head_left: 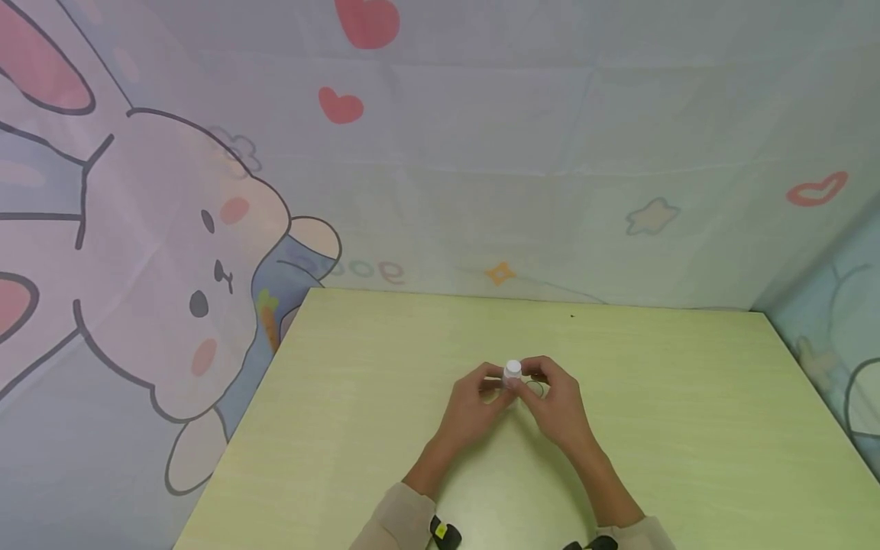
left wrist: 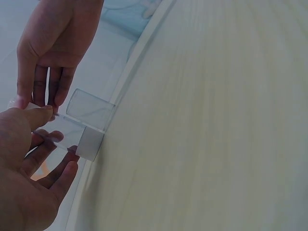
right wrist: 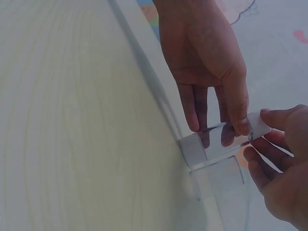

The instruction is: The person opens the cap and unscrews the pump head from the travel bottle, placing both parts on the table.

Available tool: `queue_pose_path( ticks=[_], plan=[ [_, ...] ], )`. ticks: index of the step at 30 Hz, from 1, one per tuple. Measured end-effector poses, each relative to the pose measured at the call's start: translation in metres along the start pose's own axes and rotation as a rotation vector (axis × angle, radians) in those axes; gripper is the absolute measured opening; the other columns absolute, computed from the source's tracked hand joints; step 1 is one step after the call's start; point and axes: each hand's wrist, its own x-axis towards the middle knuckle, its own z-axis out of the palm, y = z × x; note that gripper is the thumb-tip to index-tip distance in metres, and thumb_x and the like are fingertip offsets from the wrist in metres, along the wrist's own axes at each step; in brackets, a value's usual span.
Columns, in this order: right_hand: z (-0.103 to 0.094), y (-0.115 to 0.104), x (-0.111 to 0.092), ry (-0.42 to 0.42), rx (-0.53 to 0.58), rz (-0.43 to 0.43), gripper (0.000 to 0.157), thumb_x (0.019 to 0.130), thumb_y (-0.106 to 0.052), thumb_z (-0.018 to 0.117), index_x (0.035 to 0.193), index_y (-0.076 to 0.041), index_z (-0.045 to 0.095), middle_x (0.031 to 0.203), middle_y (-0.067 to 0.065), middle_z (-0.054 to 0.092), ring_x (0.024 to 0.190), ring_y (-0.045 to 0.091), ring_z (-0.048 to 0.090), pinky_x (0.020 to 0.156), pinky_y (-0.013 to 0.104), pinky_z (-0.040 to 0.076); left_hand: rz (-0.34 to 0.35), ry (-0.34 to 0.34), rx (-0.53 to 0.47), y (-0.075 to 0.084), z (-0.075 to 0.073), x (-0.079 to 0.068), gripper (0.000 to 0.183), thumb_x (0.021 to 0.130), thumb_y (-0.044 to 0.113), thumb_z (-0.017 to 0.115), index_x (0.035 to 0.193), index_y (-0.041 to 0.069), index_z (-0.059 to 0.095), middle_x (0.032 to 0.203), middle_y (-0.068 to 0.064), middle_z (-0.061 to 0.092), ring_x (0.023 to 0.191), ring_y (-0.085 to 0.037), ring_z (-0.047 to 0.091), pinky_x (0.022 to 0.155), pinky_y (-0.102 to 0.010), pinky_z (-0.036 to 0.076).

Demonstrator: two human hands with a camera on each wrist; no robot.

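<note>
A small clear bottle with a white cap stands upright on the table. White contents fill its lower part. My left hand grips the bottle's clear body, its fingers curled round the side. With thumb and fingers, my right hand pinches the white cap at the top, as the right wrist view shows. An empty clear glass cup stands right beside the bottle, on the right-hand side, partly behind the right fingers in the head view.
A printed cloth with a rabbit, hearts and stars hangs behind the table and along its sides. A tiny dark speck lies near the table's back edge. Black straps sit at the wrists.
</note>
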Motion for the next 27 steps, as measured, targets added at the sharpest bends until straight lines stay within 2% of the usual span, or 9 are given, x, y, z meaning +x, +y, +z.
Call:
queue_pose_path(
  ticks=[6, 13, 22, 27],
  plan=[
    [0.0002, 0.0010, 0.0009, -0.003, -0.006, -0.022, 0.025, 0.097, -0.021, 0.081, 0.117, -0.010, 0.071, 0.114, 0.001, 0.073, 0.110, 0.023, 0.067, 0.102, 0.050, 0.055, -0.006, -0.004, 0.009, 0.0002, -0.0007, -0.0001, 0.025, 0.099, 0.034, 0.078, 0.120, 0.022, 0.071, 0.128, 0.006, 0.071, 0.115, -0.021, 0.072, 0.102, -0.039, 0.058],
    [0.0000, 0.0032, 0.0009, -0.009, 0.008, -0.066, 0.023, 0.099, -0.018, 0.078, 0.119, -0.007, 0.072, 0.116, 0.005, 0.074, 0.111, 0.026, 0.067, 0.102, 0.053, 0.055, -0.015, -0.013, 0.015, 0.0011, -0.0024, -0.0004, 0.024, 0.100, 0.029, 0.078, 0.121, 0.022, 0.070, 0.129, 0.004, 0.070, 0.116, -0.020, 0.072, 0.104, -0.039, 0.057],
    [-0.0021, 0.0002, 0.0004, -0.032, -0.001, -0.027, 0.028, 0.097, -0.022, 0.081, 0.121, -0.011, 0.071, 0.118, 0.002, 0.073, 0.114, 0.023, 0.066, 0.104, 0.048, 0.055, -0.005, -0.013, 0.021, 0.0024, -0.0021, -0.0004, 0.026, 0.101, 0.035, 0.076, 0.122, 0.021, 0.070, 0.128, 0.005, 0.071, 0.116, -0.019, 0.071, 0.103, -0.038, 0.058],
    [-0.0031, -0.0008, 0.0006, -0.022, 0.001, -0.025, 0.030, 0.095, -0.023, 0.083, 0.119, -0.011, 0.070, 0.116, 0.002, 0.073, 0.113, 0.024, 0.066, 0.104, 0.049, 0.054, -0.010, -0.020, 0.017, 0.0028, -0.0016, -0.0005, 0.026, 0.101, 0.036, 0.075, 0.122, 0.021, 0.070, 0.130, 0.005, 0.070, 0.117, -0.019, 0.071, 0.103, -0.037, 0.057]
  ],
)
